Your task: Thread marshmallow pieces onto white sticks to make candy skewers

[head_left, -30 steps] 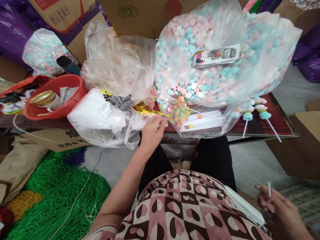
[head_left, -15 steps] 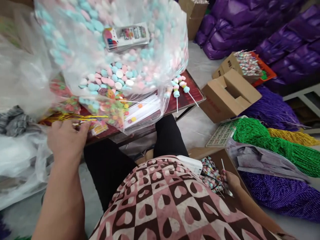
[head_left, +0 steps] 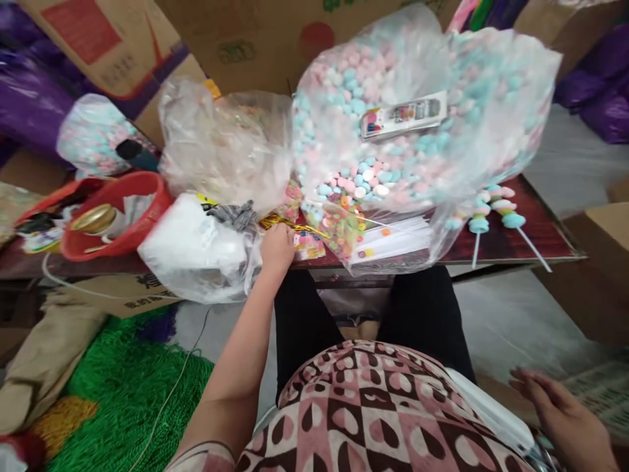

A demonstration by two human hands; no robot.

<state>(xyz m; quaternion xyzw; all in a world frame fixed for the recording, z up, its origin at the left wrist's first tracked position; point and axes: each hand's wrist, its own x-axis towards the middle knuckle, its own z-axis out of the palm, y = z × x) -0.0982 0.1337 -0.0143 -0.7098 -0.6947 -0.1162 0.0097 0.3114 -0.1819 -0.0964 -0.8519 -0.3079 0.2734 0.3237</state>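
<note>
Yellow twist ties (head_left: 289,225) lie at frame centre on the table (head_left: 535,239) edge, half hidden under the left hand (head_left: 276,248), whose curled fingers rest on them; grip unclear. Lower right, the right hand (head_left: 565,419) is blurred, fingers spread, partly cropped.

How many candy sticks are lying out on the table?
2, both at the table's right end beside the big candy bag: one on the left, one on the right. More may hide under the bag.

Red basket (head_left: 128,229), pink-and-blue candies (head_left: 363,177), green beads (head_left: 122,387)
</note>
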